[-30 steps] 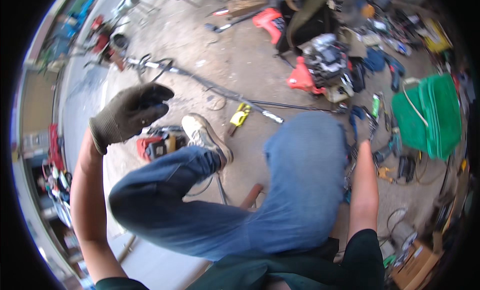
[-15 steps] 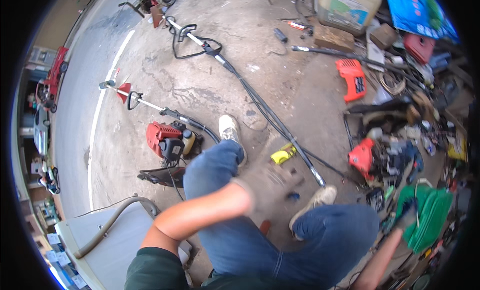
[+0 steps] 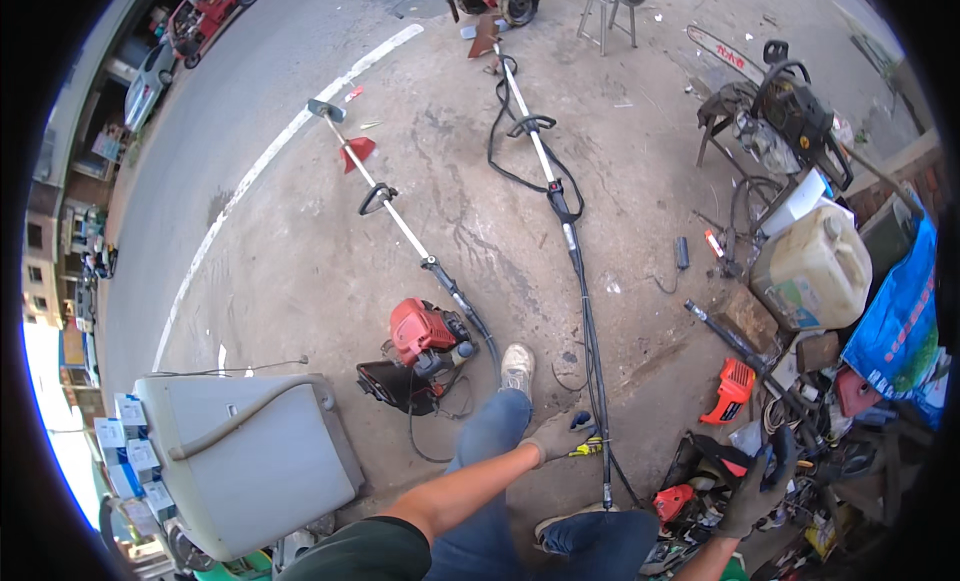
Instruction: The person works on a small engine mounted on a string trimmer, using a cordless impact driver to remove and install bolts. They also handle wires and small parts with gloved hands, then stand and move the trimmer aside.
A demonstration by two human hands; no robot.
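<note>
My left hand (image 3: 556, 438), in a grey glove with dark blue fingertips, reaches to the ground between my feet. Its fingers curl at a small yellow tool (image 3: 590, 447), whose exact kind is too small to tell. Just right of it runs the long dark shaft (image 3: 590, 361) of a pole tool with a white upper tube, its near end by my right shoe. My right hand (image 3: 757, 493), gloved alike, hovers over a heap of parts, fingers apart and nothing seen in them. Close by lie a red engine cover (image 3: 674, 501) and an orange-red cover (image 3: 733, 389).
A brush cutter with a red engine (image 3: 420, 329) lies left of my foot. Beyond it stands a pale grey box (image 3: 240, 461) with a hose on top. At right are a plastic jerrycan (image 3: 812, 266), a blue bag (image 3: 895, 326) and a chainsaw (image 3: 790, 106) on a stand.
My view has swung right and up. The left hand, blurred before, has come to the yellow tool. My right hand has left the green case and moved forward over the heap.
</note>
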